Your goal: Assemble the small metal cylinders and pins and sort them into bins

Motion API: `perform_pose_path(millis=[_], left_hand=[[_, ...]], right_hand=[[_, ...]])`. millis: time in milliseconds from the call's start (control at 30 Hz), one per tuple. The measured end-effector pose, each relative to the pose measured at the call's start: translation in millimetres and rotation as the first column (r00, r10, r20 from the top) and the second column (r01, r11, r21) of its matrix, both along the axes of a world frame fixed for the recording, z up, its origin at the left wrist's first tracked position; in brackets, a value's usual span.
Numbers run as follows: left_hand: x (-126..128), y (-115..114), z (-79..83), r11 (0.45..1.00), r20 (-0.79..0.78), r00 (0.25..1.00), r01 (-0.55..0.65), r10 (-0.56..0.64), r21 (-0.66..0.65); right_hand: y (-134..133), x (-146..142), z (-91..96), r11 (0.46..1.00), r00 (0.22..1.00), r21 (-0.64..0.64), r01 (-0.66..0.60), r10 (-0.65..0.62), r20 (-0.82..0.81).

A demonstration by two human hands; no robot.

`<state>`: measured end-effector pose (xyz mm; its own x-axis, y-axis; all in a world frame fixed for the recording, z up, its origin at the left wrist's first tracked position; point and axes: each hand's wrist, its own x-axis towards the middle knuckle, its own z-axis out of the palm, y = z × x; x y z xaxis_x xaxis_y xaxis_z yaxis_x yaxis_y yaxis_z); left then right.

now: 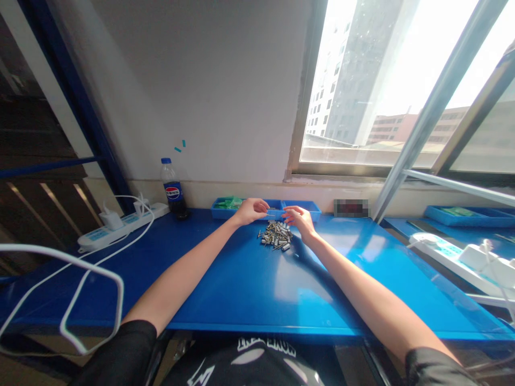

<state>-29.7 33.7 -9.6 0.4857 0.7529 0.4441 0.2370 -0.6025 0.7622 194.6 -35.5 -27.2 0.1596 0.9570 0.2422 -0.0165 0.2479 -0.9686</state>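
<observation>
My left hand point(253, 210) is closed in a pinch at the front of the blue divided tray point(313, 207). A thin, light metal pin point(271, 215) sticks out from its fingertips towards the right. Facing it, my right hand point(298, 219) has thumb and fingers drawn together; whatever they hold is too small to make out. The two hands are a short gap apart. Just below them, a heap of small metal parts point(276, 236), some cylindrical and some thin like pins, lies on the blue table point(241, 289).
Green plastic packets point(228, 203) lie in the tray's left part. A cola bottle point(173, 190) stands at the back left, beside a white power strip point(120, 225) with looping cables. Another power strip point(462, 262) and a blue tray point(470, 215) are at the right.
</observation>
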Motion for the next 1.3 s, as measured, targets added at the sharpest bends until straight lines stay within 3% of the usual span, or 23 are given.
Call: perform_pose_path(millis=[200,300,433,600,700,800,933,1133,1300], left_hand=[[6,-6,9.2,0.995,0.186,0.98,0.086,-0.077,-0.042],[8,-9,11.2,0.993,0.199,0.975,0.108,-0.097,-0.045],[10,-13,12.3,0.991,0.159,0.979,0.134,-0.13,-0.011],[6,-15,15.5,0.997,-0.095,0.994,0.051,-0.046,0.055],[-1,-14,14.8,0.996,-0.345,0.939,0.044,-0.015,0.076],[-6,-13,10.5,0.998,-0.49,0.871,0.049,-0.025,0.037],[-7,-12,5.3,0.999,-0.555,0.831,0.047,-0.041,-0.003],[-3,-17,6.0,0.998,-0.636,0.772,0.043,0.001,0.054],[-1,-17,10.8,0.998,-0.509,0.86,0.065,-0.047,0.018]], right_hand=[[-5,-6,-1.5,0.977,0.976,-0.055,-0.207,0.203,-0.076],[-7,-7,-0.8,0.949,0.941,-0.057,-0.31,0.298,-0.158],[-6,-7,-0.5,0.937,0.922,-0.059,-0.344,0.325,-0.21],[-5,-6,0.5,0.962,0.95,-0.069,-0.265,0.248,-0.192],[-2,-2,1.5,0.994,0.986,-0.073,-0.075,0.063,-0.156],[2,5,1.7,0.996,0.981,-0.041,0.082,-0.088,-0.172],[4,9,1.1,0.992,0.972,-0.039,0.121,-0.126,-0.198],[-1,3,2.4,0.996,0.982,-0.053,0.074,-0.082,-0.17],[0,2,1.4,0.998,0.986,-0.048,0.047,-0.055,-0.156]])
